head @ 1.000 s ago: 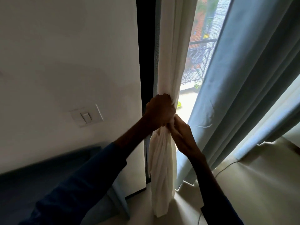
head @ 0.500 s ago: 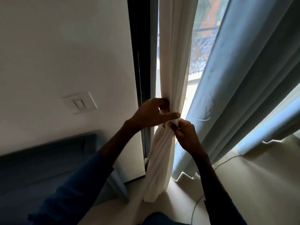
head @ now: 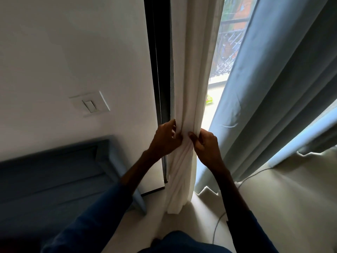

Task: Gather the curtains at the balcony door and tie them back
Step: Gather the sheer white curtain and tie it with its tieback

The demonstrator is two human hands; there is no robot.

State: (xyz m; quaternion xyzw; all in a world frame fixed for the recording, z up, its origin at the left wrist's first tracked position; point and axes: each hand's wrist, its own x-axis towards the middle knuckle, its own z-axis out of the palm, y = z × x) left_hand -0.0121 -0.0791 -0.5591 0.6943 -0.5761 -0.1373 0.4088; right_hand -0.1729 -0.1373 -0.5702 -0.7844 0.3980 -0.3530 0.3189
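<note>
White fabric: the white curtain (head: 189, 84) is being bunched into a narrow column just beside the dark door frame (head: 157, 70), hem down near the floor (head: 273, 207). The bundle is being pinched at mid-height from both sides. The left hand (head: 164, 139) is being pressed in on the frame side, fingers curled into the folds. The right hand (head: 207, 146) is being closed round the opposite edge, thumb and fingers curled. Gathering is judged the step in hand; no tie-back is being seen. The blue-grey curtain (head: 273, 88) is being left loose to the right, untouched. Next, a band or knot is probably being called for, with one hand's grip kept on.
</note>
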